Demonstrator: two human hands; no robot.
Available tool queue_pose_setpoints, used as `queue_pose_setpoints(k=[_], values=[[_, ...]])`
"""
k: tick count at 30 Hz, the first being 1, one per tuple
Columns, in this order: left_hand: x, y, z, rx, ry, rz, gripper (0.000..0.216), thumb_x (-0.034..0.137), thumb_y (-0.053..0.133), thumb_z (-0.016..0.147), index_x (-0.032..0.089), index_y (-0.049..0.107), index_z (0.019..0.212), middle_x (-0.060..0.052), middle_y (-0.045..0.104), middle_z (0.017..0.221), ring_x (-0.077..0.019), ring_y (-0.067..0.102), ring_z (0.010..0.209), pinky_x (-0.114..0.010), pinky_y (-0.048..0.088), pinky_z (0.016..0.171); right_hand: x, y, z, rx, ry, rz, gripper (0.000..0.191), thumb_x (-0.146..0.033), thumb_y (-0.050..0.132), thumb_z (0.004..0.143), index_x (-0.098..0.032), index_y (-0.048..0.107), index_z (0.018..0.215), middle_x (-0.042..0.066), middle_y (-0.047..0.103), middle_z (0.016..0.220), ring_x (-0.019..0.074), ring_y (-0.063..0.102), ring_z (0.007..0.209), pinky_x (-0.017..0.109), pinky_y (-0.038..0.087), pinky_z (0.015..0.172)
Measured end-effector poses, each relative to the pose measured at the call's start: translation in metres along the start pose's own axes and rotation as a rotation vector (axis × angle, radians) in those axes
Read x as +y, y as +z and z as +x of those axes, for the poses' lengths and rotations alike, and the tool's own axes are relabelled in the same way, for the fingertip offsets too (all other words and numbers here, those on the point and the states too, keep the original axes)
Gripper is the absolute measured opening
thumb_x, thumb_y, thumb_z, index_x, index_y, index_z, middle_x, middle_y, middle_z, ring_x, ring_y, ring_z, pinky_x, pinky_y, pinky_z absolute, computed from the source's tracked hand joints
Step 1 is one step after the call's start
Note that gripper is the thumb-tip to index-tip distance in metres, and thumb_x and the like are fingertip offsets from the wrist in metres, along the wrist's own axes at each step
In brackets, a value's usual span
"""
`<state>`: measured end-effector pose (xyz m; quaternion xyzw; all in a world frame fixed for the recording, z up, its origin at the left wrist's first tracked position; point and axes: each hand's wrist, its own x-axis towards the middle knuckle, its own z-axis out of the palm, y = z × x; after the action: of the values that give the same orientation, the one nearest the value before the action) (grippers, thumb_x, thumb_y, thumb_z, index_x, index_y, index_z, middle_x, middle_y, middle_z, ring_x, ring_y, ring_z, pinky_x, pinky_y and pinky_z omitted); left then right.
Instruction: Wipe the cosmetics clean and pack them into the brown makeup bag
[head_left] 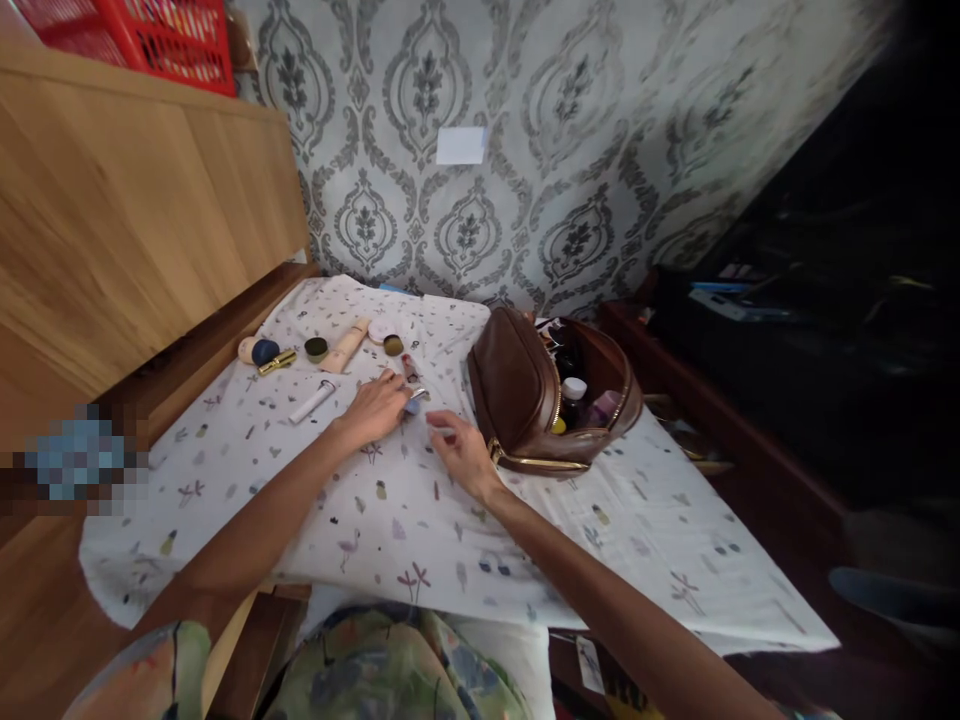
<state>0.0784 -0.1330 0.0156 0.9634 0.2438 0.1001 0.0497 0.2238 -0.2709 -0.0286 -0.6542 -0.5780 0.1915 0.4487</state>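
Note:
My left hand point(379, 405) rests low over the printed cloth, its fingers closed at a small silver-and-blue item point(416, 398) whose kind is unclear. Just to the right, my right hand point(461, 455) hovers with fingers slightly curled and apart, nothing visible in them. Beside it stands a brown zip bag point(517, 390), unzipped, with bottles and other small things inside, among them a white-capped bottle point(574, 390). Beyond my left hand lie a peach tube point(346, 346), a white tube point(312, 402), a gold tube point(277, 362), a dark round lid point(316, 349) and a small reddish item point(409, 368).
The white patterned cloth point(375, 540) covers the table. A wooden cabinet point(150, 200) borders the left side, with a red basket point(180, 45) on top. Patterned wallpaper point(465, 90) rises behind. A dark bulky thing point(817, 300) fills the right side.

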Motion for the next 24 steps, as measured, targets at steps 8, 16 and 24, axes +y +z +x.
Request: queue_pose_setpoints(k=[8, 16, 24], values=[[-0.005, -0.014, 0.003, -0.033, -0.040, -0.226, 0.031, 0.023, 0.050, 0.093, 0.025, 0.067, 0.119, -0.006, 0.074, 0.113, -0.0266, 0.068, 0.101, -0.032, 0.051, 0.084, 0.024, 0.007, 0.025, -0.015, -0.136, -0.182, 0.056, -0.008, 0.051, 0.082, -0.016, 0.054, 0.138, 0.016, 0.060, 0.132, 0.0267, 0.055, 0.123, 0.047, 0.048, 0.105], [0.006, 0.014, 0.003, 0.066, -0.005, -0.124, 0.032, 0.039, 0.049, 0.101, 0.020, 0.060, 0.124, -0.010, 0.069, 0.119, -0.0282, 0.064, 0.110, -0.038, 0.049, 0.093, 0.021, 0.003, 0.024, -0.035, -0.120, -0.249, 0.032, -0.008, 0.052, 0.086, -0.015, 0.063, 0.115, 0.013, 0.061, 0.111, 0.0271, 0.054, 0.109, 0.044, 0.047, 0.101], [0.021, 0.029, 0.002, 0.081, 0.142, 0.175, 0.031, 0.030, 0.040, 0.103, 0.018, 0.068, 0.110, -0.012, 0.063, 0.106, -0.0279, 0.058, 0.104, -0.041, 0.049, 0.091, 0.008, -0.001, 0.023, -0.063, -0.101, -0.291, 0.034, 0.000, 0.053, 0.084, -0.016, 0.059, 0.113, 0.011, 0.064, 0.110, 0.0244, 0.054, 0.109, 0.038, 0.047, 0.097]])
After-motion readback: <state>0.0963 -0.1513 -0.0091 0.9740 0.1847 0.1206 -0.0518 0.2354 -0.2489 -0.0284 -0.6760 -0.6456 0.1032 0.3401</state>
